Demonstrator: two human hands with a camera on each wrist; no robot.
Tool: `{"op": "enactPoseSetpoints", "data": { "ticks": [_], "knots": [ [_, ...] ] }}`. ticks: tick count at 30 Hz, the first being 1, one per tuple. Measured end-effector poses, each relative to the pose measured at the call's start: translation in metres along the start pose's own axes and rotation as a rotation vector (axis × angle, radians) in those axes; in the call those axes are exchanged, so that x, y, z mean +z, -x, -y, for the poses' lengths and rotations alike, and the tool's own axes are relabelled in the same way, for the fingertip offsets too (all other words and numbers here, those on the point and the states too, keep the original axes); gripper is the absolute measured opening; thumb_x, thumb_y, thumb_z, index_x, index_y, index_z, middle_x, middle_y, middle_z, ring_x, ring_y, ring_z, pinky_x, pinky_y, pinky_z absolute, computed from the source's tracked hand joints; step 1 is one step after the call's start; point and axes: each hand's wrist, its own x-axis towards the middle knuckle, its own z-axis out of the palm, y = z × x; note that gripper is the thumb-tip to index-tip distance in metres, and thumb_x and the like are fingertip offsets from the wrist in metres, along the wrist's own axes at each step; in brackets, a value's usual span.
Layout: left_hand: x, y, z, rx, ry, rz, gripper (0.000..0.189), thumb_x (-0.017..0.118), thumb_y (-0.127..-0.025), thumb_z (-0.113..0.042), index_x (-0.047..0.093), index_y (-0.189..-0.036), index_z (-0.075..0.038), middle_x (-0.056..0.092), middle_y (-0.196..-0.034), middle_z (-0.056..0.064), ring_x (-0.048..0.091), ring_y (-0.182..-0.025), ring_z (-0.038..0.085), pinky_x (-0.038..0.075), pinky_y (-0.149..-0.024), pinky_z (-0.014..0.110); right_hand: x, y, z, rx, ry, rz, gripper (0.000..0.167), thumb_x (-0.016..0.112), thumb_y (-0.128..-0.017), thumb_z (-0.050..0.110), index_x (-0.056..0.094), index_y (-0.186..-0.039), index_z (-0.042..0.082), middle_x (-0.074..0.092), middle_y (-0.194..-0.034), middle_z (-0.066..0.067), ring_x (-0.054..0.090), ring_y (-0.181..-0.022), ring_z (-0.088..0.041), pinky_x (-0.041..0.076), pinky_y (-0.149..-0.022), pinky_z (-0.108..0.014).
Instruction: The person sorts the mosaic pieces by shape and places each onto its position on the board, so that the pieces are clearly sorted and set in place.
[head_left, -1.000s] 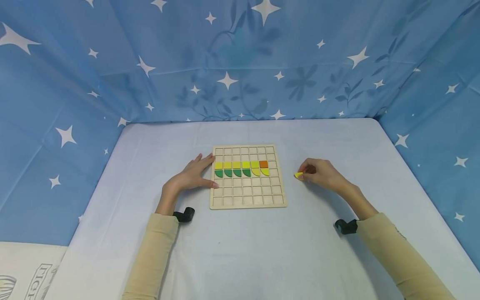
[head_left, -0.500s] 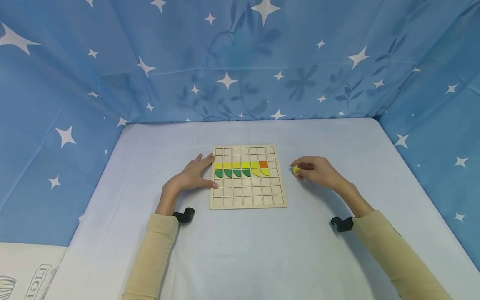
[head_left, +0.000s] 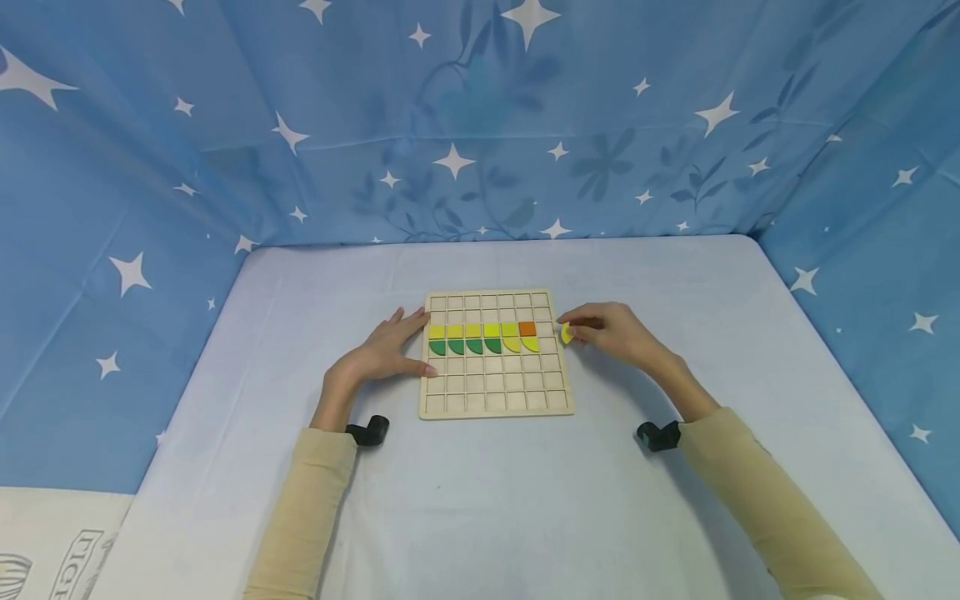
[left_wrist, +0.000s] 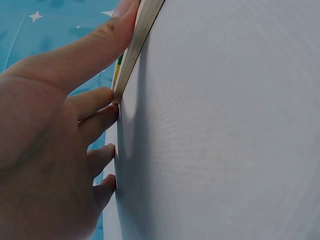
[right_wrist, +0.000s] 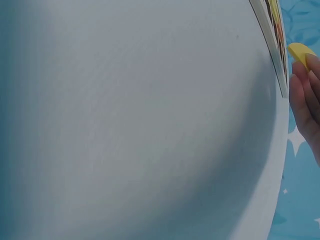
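A square wooden grid board lies mid-table. One of its rows holds several yellow square tiles with an orange square tile at the right end. In the row below sit green quarter-circle pieces, then two yellow quarter-circle ones. My left hand has its fingers spread, with thumb on the board's left edge and fingertips touching its side in the left wrist view. Between thumb and fingers, my right hand pinches a yellow quarter-circle piece, raised just off the board's right edge.
A white cloth covers the table. Blue star-patterned curtains hang behind it and at both sides. Printed cream fabric shows at the lower left. Dark wrist cameras sit at both sleeves.
My right hand has moved left toward the board with the yellow piece, which has turned from lying flat to more upright. The left hand and board have stayed in place.
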Motion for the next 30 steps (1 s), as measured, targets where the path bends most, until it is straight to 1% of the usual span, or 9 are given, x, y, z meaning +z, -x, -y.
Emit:
{"op": "enactPoseSetpoints", "data": {
  "ticks": [6, 10, 13, 16, 19, 26, 30],
  "knots": [
    [-0.002, 0.001, -0.002, 0.004, 0.007, 0.0, 0.11, 0.084, -0.083, -0.048, 0.02, -0.166, -0.016, 0.011, -0.174, 0.001, -0.005, -0.161, 0.032, 0.002, -0.127, 0.063, 0.005, -0.008, 0.009, 0.0, -0.004, 0.015, 0.022, 0.07, -0.098, 0.01, 0.075, -0.119, 0.007, 0.075, -0.106, -0.01, 0.068, -0.092, -0.023, 0.055, -0.072, -0.028],
    [-0.003, 0.002, -0.004, -0.006, 0.002, -0.001, 0.109, 0.084, -0.082, -0.048, 0.021, -0.166, -0.017, 0.011, -0.174, 0.0, -0.005, -0.161, 0.031, 0.002, -0.128, 0.062, 0.009, -0.013, 0.014, 0.005, -0.009, 0.035, 0.02, 0.069, -0.098, 0.01, 0.077, -0.117, 0.007, 0.076, -0.112, -0.01, 0.067, -0.092, -0.023, 0.056, -0.075, -0.029],
    [-0.002, 0.003, -0.004, -0.013, 0.002, -0.002, 0.109, 0.084, -0.082, -0.048, 0.021, -0.166, -0.017, 0.011, -0.174, 0.0, -0.005, -0.161, 0.031, 0.003, -0.128, 0.062, 0.013, -0.016, 0.015, -0.007, -0.005, 0.041, 0.019, 0.069, -0.099, 0.009, 0.079, -0.115, 0.008, 0.076, -0.115, -0.01, 0.065, -0.093, -0.022, 0.055, -0.077, -0.031],
    [-0.001, 0.003, -0.004, -0.011, -0.001, -0.001, 0.109, 0.084, -0.083, -0.048, 0.022, -0.166, -0.017, 0.011, -0.174, 0.0, -0.005, -0.161, 0.031, 0.003, -0.128, 0.062, 0.016, -0.017, 0.013, -0.029, 0.021, 0.046, 0.019, 0.068, -0.098, 0.007, 0.08, -0.113, 0.008, 0.076, -0.114, -0.009, 0.063, -0.091, -0.021, 0.053, -0.076, -0.03],
    [0.0, 0.002, -0.003, -0.008, -0.007, -0.002, 0.109, 0.083, -0.083, -0.049, 0.021, -0.166, -0.017, 0.011, -0.174, 0.0, -0.005, -0.161, 0.031, 0.003, -0.128, 0.061, 0.019, -0.017, 0.012, -0.045, 0.044, 0.05, 0.019, 0.069, -0.098, 0.005, 0.081, -0.113, 0.008, 0.076, -0.11, -0.008, 0.061, -0.087, -0.019, 0.052, -0.073, -0.028],
    [-0.002, 0.004, -0.005, -0.014, 0.01, -0.001, 0.109, 0.084, -0.083, -0.048, 0.021, -0.166, -0.017, 0.01, -0.174, 0.001, -0.006, -0.161, 0.034, 0.003, -0.127, 0.064, 0.023, -0.016, 0.012, -0.102, 0.119, 0.016, 0.018, 0.07, -0.095, 0.001, 0.082, -0.108, 0.008, 0.073, -0.102, -0.007, 0.061, -0.086, -0.018, 0.053, -0.073, -0.028],
    [-0.002, 0.005, -0.005, -0.021, 0.019, 0.005, 0.108, 0.084, -0.083, -0.047, 0.021, -0.166, -0.018, 0.01, -0.174, 0.0, -0.007, -0.161, 0.032, 0.003, -0.127, 0.063, 0.024, -0.017, 0.013, -0.107, 0.144, 0.029, 0.017, 0.076, -0.093, 0.009, 0.08, -0.11, 0.009, 0.071, -0.099, -0.004, 0.059, -0.084, -0.018, 0.051, -0.073, -0.029]
  ]
}}
